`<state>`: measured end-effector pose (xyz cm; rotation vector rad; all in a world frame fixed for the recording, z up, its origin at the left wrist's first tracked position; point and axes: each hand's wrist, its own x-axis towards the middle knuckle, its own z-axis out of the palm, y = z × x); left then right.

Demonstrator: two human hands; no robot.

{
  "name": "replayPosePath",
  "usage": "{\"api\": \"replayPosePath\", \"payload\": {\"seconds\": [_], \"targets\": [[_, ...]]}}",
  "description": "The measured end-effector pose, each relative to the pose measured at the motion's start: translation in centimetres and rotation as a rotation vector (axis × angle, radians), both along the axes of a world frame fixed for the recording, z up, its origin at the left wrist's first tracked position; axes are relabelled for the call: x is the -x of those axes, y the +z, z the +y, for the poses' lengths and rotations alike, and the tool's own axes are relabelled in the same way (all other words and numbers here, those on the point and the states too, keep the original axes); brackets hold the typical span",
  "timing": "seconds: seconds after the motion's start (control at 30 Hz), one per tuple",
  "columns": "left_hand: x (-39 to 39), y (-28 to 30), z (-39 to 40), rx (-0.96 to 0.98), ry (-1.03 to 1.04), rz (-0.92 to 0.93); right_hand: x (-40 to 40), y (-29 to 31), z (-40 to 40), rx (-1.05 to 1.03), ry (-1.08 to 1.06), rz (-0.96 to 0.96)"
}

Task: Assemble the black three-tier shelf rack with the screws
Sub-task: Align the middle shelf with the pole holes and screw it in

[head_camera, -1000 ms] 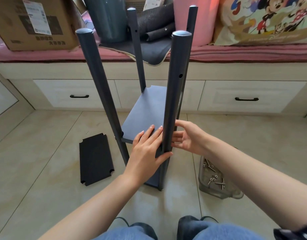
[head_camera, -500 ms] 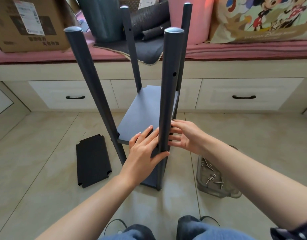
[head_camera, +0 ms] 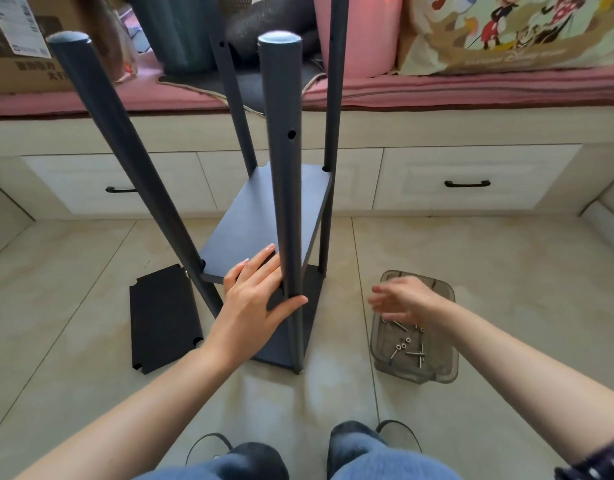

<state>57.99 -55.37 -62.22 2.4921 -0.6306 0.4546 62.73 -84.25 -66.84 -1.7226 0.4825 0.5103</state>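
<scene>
The black rack stands on the tiled floor with several upright poles; its middle shelf (head_camera: 264, 216) sits between them above a bottom shelf. My left hand (head_camera: 260, 296) lies on the middle shelf's near edge, fingers straight on the board and thumb hooked round the near right pole (head_camera: 284, 168). My right hand (head_camera: 402, 299), blurred and with fingers spread, hovers over the clear plastic tray (head_camera: 440, 372) that holds several screws (head_camera: 407, 348). A loose black shelf board (head_camera: 163, 317) lies flat on the floor to the left.
A low bench with white drawers (head_camera: 468, 178) and a pink cushion runs across the back. A cardboard box (head_camera: 28, 39), dark rolled items and a cartoon-print pillow (head_camera: 506, 29) sit on it. My knees and feet show at the bottom edge.
My right hand has left the near right pole and moved right and down to the screw tray. The left hand stays on the shelf and pole. The camera has tilted closer.
</scene>
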Motion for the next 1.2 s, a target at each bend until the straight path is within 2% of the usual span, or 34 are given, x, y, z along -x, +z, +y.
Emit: {"api": "replayPosePath", "payload": {"seconds": [0.1, 0.2, 0.57, 0.77, 0.9, 1.03, 1.2], "targets": [[-0.2, -0.3, 0.0, -0.004, 0.001, -0.039, 1.8, -3.5, -2.2, 0.255, 0.120, 0.028], [-0.3, -0.6, 0.1, -0.007, 0.001, -0.076, 3.6, -5.8, -2.3, 0.414, 0.291, 0.079], [-1.0, -1.4, 0.4, -0.002, -0.001, -0.116, 6.5, -7.6, 0.8, 0.448, 0.557, 0.065], [-1.0, -1.4, 0.3, -0.001, 0.001, -0.130, 7.0, -9.5, 1.8, 0.345, 0.551, 0.112], [-0.9, -1.4, 0.3, 0.009, 0.003, -0.137, 6.4, -10.8, 0.8, 0.518, 0.454, 0.104], [-0.8, -1.3, 0.2, -0.006, 0.008, -0.141, 6.0, -12.9, 0.1, 0.598, 0.354, 0.154], [-0.8, -1.1, -0.1, -0.029, 0.011, -0.160, 5.8, -14.7, 0.7, 0.620, 0.401, 0.186]]}}
